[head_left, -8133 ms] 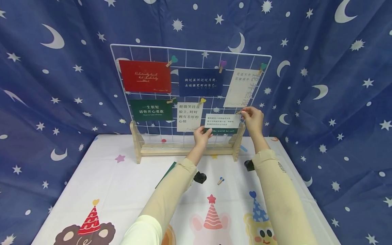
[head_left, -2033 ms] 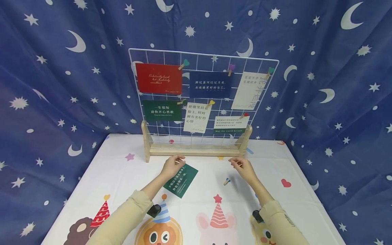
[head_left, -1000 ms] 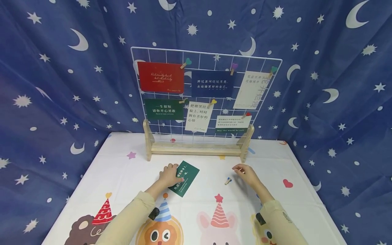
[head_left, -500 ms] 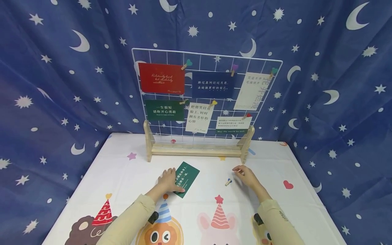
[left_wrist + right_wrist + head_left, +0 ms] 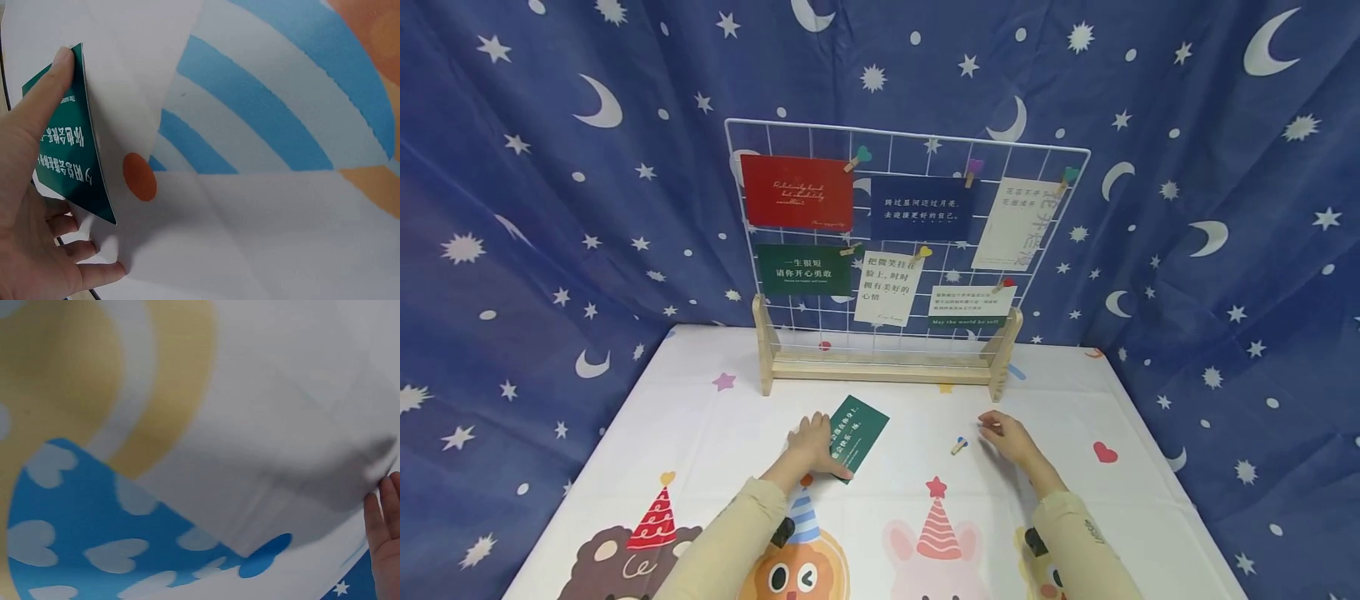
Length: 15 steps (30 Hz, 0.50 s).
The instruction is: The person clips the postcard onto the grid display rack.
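Note:
A dark green card with white writing lies slanted on the table. My left hand holds its left end, thumb at the near corner and fingers along the far side. In the left wrist view the thumb lies across the printed face of the green card; the other fingers reach past its opposite edge. Bare of any object, my right hand hovers with loosely bent fingers, just right of a small wooden clip with a blue top. Only some fingers of the right hand show in the right wrist view.
Behind the hands stands a white wire grid on a wooden base. Several cards hang there by small clips, among them a red card and a navy card. A patterned cloth covers the table; a blue curtain is behind.
Earlier both hands were at the white-and-green card on the grid; now it hangs by a red clip. The left hand has come down to the green card, the right hand to the table near the clip.

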Motion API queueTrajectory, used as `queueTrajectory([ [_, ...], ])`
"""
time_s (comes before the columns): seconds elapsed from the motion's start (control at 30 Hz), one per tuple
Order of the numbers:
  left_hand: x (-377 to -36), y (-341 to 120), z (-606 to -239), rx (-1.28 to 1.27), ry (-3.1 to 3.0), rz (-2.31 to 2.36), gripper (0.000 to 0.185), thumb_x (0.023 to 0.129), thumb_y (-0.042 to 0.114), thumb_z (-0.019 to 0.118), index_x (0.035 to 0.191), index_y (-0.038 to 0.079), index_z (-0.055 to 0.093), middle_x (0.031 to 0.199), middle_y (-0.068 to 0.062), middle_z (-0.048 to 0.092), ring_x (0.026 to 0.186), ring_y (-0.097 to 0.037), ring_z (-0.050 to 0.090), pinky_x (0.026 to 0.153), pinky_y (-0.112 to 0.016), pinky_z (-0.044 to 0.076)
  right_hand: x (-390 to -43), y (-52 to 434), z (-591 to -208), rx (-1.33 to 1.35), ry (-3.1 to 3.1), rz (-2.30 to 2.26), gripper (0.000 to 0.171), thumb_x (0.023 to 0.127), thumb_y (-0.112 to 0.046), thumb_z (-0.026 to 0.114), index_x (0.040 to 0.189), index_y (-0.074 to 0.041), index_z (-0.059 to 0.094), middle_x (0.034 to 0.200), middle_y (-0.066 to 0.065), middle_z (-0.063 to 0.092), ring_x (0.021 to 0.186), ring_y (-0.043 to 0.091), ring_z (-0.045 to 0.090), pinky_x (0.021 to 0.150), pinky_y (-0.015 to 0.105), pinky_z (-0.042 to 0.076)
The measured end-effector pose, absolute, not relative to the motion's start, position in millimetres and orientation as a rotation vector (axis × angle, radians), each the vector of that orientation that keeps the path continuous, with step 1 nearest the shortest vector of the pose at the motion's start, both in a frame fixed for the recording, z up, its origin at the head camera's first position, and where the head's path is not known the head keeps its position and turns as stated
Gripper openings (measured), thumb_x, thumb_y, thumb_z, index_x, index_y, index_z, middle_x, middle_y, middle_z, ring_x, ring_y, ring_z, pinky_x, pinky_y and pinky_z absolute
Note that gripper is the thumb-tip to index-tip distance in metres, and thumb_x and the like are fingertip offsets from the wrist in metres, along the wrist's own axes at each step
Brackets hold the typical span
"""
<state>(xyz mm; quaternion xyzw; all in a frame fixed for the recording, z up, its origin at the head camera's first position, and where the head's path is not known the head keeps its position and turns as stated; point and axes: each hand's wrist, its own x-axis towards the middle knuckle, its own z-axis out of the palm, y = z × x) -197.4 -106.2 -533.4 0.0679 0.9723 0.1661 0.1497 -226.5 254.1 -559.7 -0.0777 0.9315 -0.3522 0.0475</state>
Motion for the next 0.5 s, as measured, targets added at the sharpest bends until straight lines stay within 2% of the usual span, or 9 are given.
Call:
queueTrajectory([
  [0.1,-197,-106,-534,0.177,2.803,0.472,0.113,0.058,0.048,0.086,0.138,-0.012,0.033,0.141,-0.028,0.037,0.127,-0.043,0.037,0.101,-0.065,0.034,-225,255,-561,-0.238,2.856,-1.073,0.024,0.091,-0.005,0.057,0.111,0.008,0.058,0.110,0.029,0.062,0.099,0.042,0.063,0.085,0.046,0.054],
  [0.2,-202,-107,-543,0.156,2.804,0.464,0.117,0.054,0.050,0.087,0.138,-0.011,0.033,0.139,-0.026,0.038,0.124,-0.042,0.039,0.100,-0.066,0.034,-223,252,-563,-0.230,2.881,-1.056,0.023,0.090,-0.007,0.059,0.109,0.007,0.060,0.108,0.026,0.064,0.100,0.040,0.063,0.087,0.047,0.052],
  [0.33,-222,-113,-586,0.180,2.860,0.445,0.134,0.044,0.070,0.081,0.139,-0.010,0.031,0.135,-0.024,0.039,0.118,-0.040,0.040,0.095,-0.068,0.036,-219,247,-565,-0.191,2.921,-1.041,0.021,0.089,-0.009,0.061,0.105,0.005,0.062,0.105,0.022,0.066,0.100,0.038,0.063,0.091,0.048,0.050],
  [0.4,-225,-114,-594,0.183,2.868,0.450,0.136,0.042,0.072,0.080,0.139,-0.009,0.030,0.134,-0.022,0.040,0.118,-0.039,0.040,0.094,-0.067,0.036,-217,246,-566,-0.166,2.933,-1.033,0.021,0.089,-0.009,0.061,0.104,0.004,0.063,0.105,0.022,0.066,0.101,0.037,0.063,0.091,0.048,0.049],
  [0.5,-216,-110,-573,0.172,2.849,0.477,0.130,0.044,0.064,0.085,0.138,-0.009,0.032,0.134,-0.023,0.041,0.118,-0.040,0.040,0.096,-0.067,0.036,-215,245,-567,-0.140,2.958,-0.993,0.020,0.089,-0.011,0.062,0.105,0.002,0.063,0.106,0.020,0.067,0.101,0.037,0.062,0.092,0.049,0.048],
])
